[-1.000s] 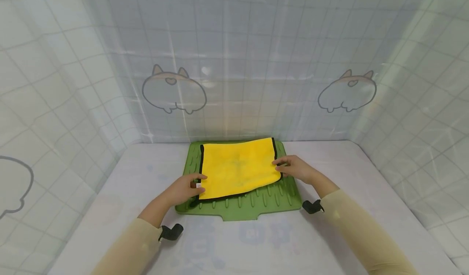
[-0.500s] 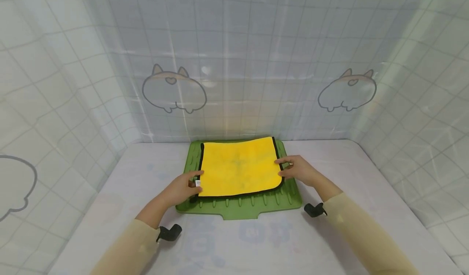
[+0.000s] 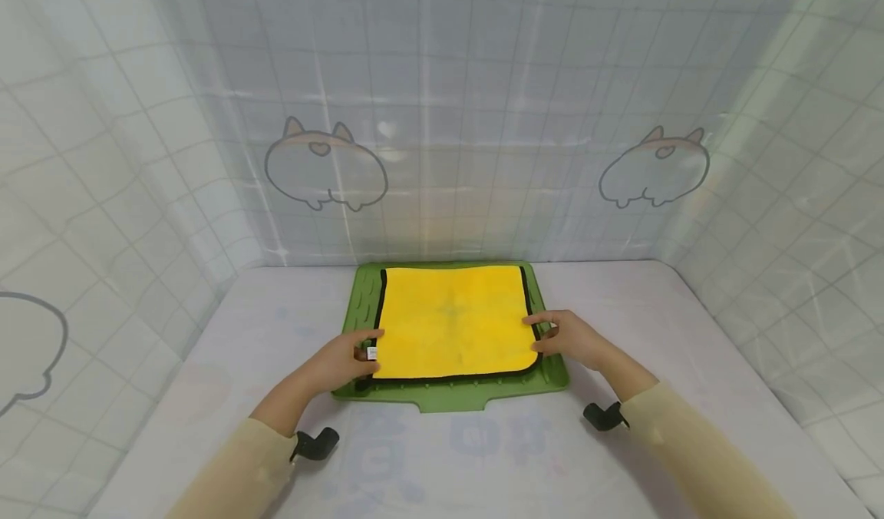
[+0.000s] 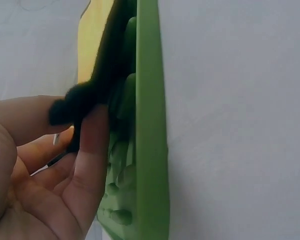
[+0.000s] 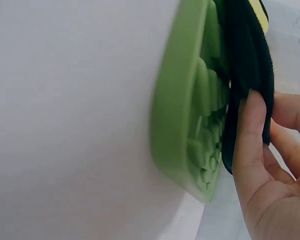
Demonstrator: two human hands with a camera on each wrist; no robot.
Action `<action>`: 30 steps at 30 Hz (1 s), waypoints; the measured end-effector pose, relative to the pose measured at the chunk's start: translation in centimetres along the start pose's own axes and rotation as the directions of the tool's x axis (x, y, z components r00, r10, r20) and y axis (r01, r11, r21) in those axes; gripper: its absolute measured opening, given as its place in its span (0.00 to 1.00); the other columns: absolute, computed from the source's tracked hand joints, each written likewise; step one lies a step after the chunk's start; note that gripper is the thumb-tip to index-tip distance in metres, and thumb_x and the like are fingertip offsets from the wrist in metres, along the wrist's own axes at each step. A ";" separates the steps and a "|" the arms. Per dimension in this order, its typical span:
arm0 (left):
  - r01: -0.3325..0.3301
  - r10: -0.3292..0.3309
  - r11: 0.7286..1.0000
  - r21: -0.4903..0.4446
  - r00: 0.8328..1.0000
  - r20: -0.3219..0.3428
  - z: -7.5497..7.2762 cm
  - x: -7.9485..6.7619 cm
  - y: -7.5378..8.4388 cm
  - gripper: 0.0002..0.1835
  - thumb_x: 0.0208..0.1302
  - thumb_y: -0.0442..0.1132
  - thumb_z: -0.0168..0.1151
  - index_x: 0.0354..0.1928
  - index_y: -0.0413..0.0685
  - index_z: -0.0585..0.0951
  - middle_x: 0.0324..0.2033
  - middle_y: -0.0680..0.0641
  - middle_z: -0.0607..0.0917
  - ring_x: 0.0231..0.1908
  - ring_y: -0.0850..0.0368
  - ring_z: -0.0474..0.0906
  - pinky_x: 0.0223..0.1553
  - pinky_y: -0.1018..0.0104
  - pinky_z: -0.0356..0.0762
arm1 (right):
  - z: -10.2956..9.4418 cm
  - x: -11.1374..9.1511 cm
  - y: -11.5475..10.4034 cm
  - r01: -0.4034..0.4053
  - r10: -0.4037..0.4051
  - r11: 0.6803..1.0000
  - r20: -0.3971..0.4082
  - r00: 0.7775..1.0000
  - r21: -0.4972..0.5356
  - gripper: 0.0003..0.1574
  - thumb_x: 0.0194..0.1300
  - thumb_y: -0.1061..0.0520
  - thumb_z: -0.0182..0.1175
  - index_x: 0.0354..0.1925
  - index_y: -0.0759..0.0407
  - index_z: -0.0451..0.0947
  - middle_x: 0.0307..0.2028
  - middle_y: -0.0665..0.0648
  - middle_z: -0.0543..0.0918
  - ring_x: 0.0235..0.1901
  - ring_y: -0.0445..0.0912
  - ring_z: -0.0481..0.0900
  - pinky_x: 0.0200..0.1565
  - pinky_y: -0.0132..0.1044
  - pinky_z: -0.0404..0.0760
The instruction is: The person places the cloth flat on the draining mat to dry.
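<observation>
A yellow cloth [image 3: 452, 319] with a black border lies spread over a green ribbed draining tray [image 3: 452, 402]. My left hand [image 3: 340, 361] pinches the cloth's left edge near a small white tag [image 3: 372, 353]. On the opposite side, my right hand [image 3: 569, 337] pinches the right edge between thumb and fingers. In the left wrist view, the dark border [image 4: 75, 102] is caught between fingertips beside the tray wall [image 4: 152, 130]. The right wrist view has the cloth's dark underside [image 5: 247, 65] gripped just above the tray's raised ribs [image 5: 202, 90].
The tray stands on a pale table cover [image 3: 442, 473] with faint printed shapes. Behind it rises a tiled-pattern curtain [image 3: 483, 120] with cartoon animal drawings, and similar sheets flank both sides. A black wrist mount [image 3: 318, 444] juts from each sleeve.
The cloth's front edge has been drawn flatter and straighter, and its right side has come down toward me. My right hand has shifted slightly right and nearer; the left keeps its place.
</observation>
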State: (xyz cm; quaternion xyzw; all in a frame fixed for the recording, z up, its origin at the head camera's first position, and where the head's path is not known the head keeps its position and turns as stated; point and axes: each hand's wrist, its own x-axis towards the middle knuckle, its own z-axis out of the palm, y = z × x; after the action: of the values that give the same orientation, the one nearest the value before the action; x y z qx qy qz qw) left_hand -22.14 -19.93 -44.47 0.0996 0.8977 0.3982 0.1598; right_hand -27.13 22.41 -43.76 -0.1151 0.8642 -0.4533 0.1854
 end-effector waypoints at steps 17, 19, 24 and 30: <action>-0.022 0.023 0.993 0.118 1.000 -0.014 1.1 -0.8 0.3 0.34 0.54 0.35 0.66 0.64 0.50 0.67 0.34 0.53 0.78 0.29 0.57 0.71 0.25 0.64 0.72 | 1.3 -1.3 0.8 -0.029 0.025 0.991 -0.025 0.999 -0.131 0.30 0.52 0.58 0.68 0.55 0.46 0.75 0.53 0.54 0.73 0.33 0.45 0.77 0.31 0.36 0.78; -0.028 0.029 0.991 0.131 1.000 -0.008 1.1 -0.9 0.4 0.33 0.54 0.34 0.66 0.64 0.49 0.68 0.34 0.53 0.78 0.29 0.57 0.71 0.25 0.64 0.72 | 1.4 -1.4 0.9 -0.030 0.027 0.989 -0.023 0.999 -0.146 0.31 0.52 0.58 0.68 0.56 0.46 0.75 0.53 0.53 0.73 0.33 0.45 0.76 0.31 0.36 0.78; -0.022 0.022 0.991 0.134 1.000 -0.001 1.2 -1.0 0.5 0.33 0.54 0.34 0.66 0.64 0.48 0.68 0.28 0.52 0.76 0.27 0.56 0.71 0.25 0.64 0.71 | 1.5 -1.6 0.8 -0.036 0.030 0.983 -0.037 0.999 -0.182 0.31 0.52 0.58 0.68 0.55 0.46 0.75 0.53 0.53 0.73 0.32 0.45 0.75 0.30 0.36 0.78; -0.034 0.035 0.989 0.147 0.999 -0.007 1.2 -1.2 0.5 0.33 0.54 0.34 0.66 0.63 0.47 0.68 0.26 0.52 0.75 0.26 0.57 0.70 0.24 0.65 0.71 | 1.9 -1.7 0.5 -0.018 0.000 0.963 -0.065 0.998 -0.268 0.29 0.52 0.58 0.69 0.54 0.49 0.76 0.49 0.52 0.75 0.31 0.44 0.74 0.29 0.34 0.77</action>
State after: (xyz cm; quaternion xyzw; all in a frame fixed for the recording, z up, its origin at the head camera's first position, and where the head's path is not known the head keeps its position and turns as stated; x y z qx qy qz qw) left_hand -20.59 -19.10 -44.62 0.1249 0.9235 0.3341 0.1410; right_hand -24.84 21.87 -44.79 -0.1205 0.9237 -0.3346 0.1422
